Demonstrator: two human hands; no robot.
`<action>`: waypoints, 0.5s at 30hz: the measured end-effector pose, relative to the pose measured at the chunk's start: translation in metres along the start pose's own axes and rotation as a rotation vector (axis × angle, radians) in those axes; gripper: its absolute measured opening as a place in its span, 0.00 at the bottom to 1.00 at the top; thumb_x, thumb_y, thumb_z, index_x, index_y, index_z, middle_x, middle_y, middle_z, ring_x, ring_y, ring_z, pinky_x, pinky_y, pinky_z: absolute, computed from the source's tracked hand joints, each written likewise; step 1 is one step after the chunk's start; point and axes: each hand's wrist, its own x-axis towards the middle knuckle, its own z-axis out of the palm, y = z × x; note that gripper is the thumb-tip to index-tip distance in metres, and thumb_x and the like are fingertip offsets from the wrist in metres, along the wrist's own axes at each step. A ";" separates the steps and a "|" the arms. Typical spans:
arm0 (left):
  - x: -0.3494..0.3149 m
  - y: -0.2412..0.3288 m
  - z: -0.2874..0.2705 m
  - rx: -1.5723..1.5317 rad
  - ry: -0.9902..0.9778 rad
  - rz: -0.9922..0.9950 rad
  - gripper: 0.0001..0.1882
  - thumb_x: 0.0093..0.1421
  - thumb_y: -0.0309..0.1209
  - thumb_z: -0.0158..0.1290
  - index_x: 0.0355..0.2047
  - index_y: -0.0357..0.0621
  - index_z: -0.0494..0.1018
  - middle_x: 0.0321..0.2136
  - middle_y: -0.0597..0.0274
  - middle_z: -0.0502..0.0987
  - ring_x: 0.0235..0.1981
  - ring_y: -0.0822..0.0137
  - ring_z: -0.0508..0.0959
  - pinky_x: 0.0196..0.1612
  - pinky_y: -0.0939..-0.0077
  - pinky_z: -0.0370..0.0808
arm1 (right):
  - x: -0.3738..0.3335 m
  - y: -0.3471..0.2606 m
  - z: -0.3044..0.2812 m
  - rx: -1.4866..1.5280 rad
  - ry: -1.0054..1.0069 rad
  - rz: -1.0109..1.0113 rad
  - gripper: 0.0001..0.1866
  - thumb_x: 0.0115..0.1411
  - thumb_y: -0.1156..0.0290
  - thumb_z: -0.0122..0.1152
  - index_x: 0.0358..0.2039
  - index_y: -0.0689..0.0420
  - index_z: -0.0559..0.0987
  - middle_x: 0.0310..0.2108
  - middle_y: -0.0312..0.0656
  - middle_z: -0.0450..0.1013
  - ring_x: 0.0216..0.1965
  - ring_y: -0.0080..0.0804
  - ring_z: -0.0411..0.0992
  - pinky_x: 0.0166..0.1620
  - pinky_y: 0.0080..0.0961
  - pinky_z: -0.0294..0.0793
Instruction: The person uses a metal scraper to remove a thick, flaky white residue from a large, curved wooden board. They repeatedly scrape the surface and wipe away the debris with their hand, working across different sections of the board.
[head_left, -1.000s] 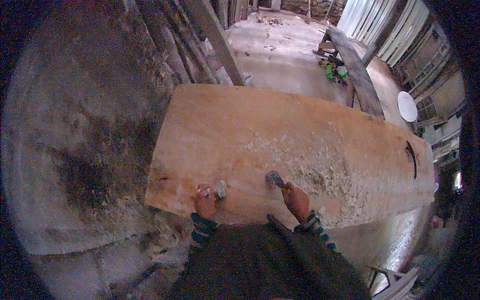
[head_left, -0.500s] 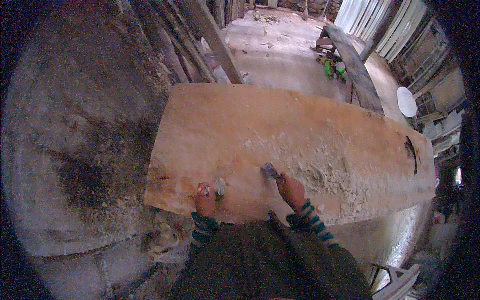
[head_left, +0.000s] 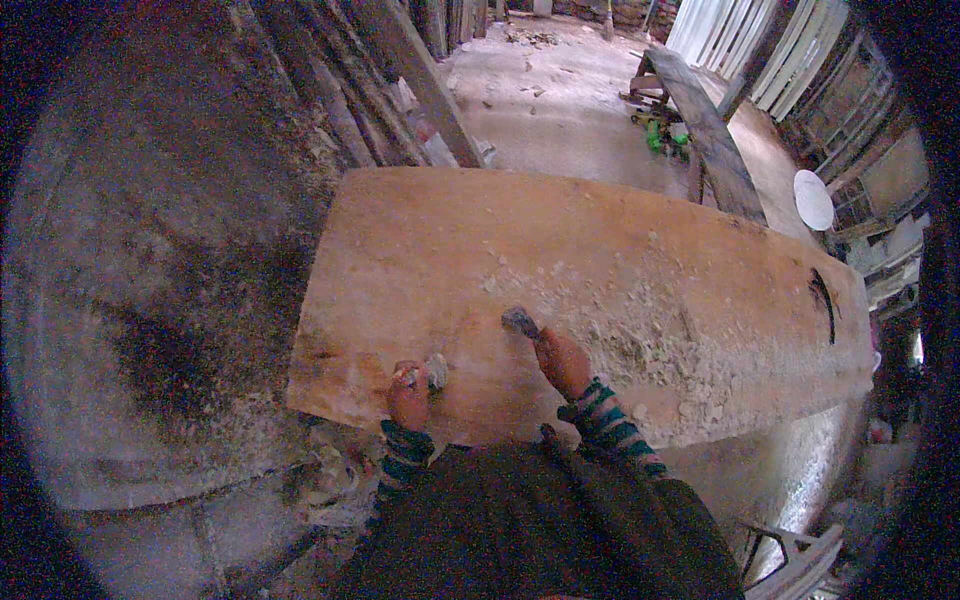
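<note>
Two bare hands over a big wooden board [head_left: 420, 240], both near its near edge. Right hand [head_left: 563, 362]: fist clamped on a small grey-headed tool [head_left: 520, 321], head pointing ahead and left, over the board's near-middle part; handle mostly hidden by the fingers. Can't tell if head touches wood. Left hand [head_left: 408, 393]: fingers curled, pale lump [head_left: 436, 371] just at its right side; can't tell whether it's gripped or only beside. Hands apart, strip of plain wood between them.

Edges: board's left edge near the left hand, far edge well ahead of both, right edge well off from the right hand. Near edge runs by the wrists, right beside the dark clothing [head_left: 520, 520]. Plain wood spreads ahead of the left hand and tool, so room to move forward there; on the right, pale flakes [head_left: 660, 350] lie thick close beside the right hand. Dark curved mark [head_left: 823, 305] near right edge. Past the far edge: leaning timbers [head_left: 430, 85] left, plank bench [head_left: 712, 140] right.

Versus one second ago: right hand and tool shifted forward and left, tool head now farther from the near edge. Left hand and lump about the same place. Flake patch roughly unchanged.
</note>
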 end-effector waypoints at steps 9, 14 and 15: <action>-0.004 -0.048 0.022 -0.212 0.065 -0.028 0.07 0.67 0.32 0.56 0.41 0.44 0.74 0.33 0.57 0.80 0.35 0.66 0.81 0.41 0.68 0.77 | -0.021 0.006 0.016 -0.047 -0.086 -0.016 0.14 0.68 0.57 0.57 0.46 0.52 0.77 0.33 0.52 0.80 0.34 0.58 0.78 0.34 0.53 0.76; 0.003 -0.042 0.016 0.000 0.110 0.056 0.07 0.66 0.31 0.57 0.41 0.44 0.75 0.33 0.54 0.81 0.35 0.61 0.83 0.40 0.66 0.78 | 0.059 -0.040 0.013 -0.089 -0.181 -0.032 0.14 0.69 0.58 0.55 0.46 0.53 0.77 0.33 0.53 0.79 0.34 0.60 0.78 0.34 0.54 0.76; 0.002 -0.054 0.020 0.023 0.140 0.125 0.07 0.66 0.31 0.57 0.41 0.44 0.75 0.33 0.53 0.81 0.35 0.59 0.83 0.40 0.65 0.78 | 0.052 -0.042 0.004 -0.022 -0.121 -0.071 0.14 0.69 0.58 0.55 0.46 0.53 0.77 0.32 0.53 0.79 0.34 0.60 0.78 0.34 0.54 0.75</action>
